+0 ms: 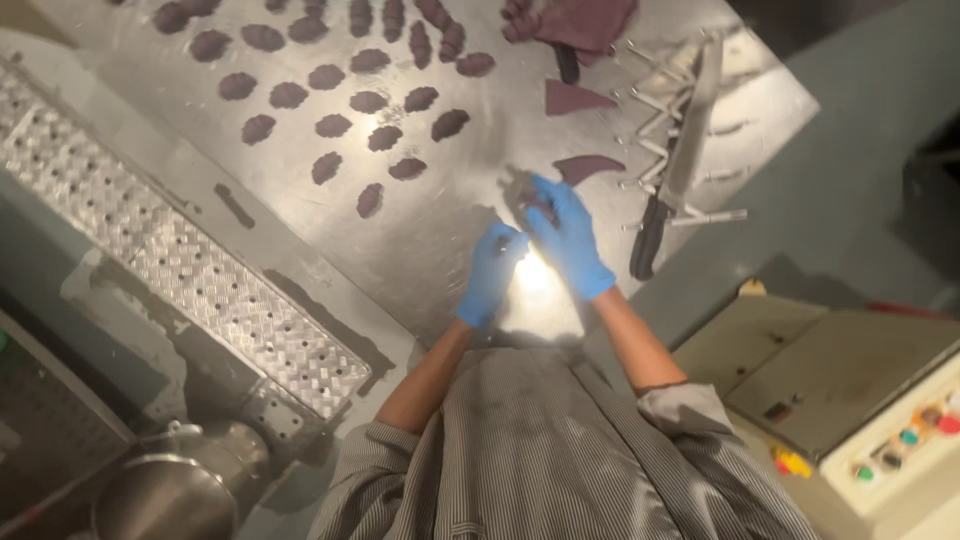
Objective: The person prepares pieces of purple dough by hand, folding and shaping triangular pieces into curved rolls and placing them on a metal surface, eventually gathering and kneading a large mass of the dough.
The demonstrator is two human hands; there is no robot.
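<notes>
Steel table [470, 215], seen from above. Both hands in blue gloves, close together near the table's near edge. Right hand [568, 235] is curled around a small dark purple dough piece [527, 193], fingers closed on it; the piece sits at the fingertips, just above or on the table, cannot tell which. Left hand [493, 272] is half-closed beside it, fingertips pinched toward the right palm; whether it holds a scrap cannot be told. Far left: rows of shaped dough pieces [350, 115], ridged ovals laid apart from one another. Far right: dough sheet offcuts [585, 25] and a triangular scrap [590, 166] just beside the right hand. Multi-wheel cutter [665, 120] and long knife [685, 150] on the right. Dough looks soft, light, easily dented, likely a little tacky; best taken lightly by its edges.
</notes>
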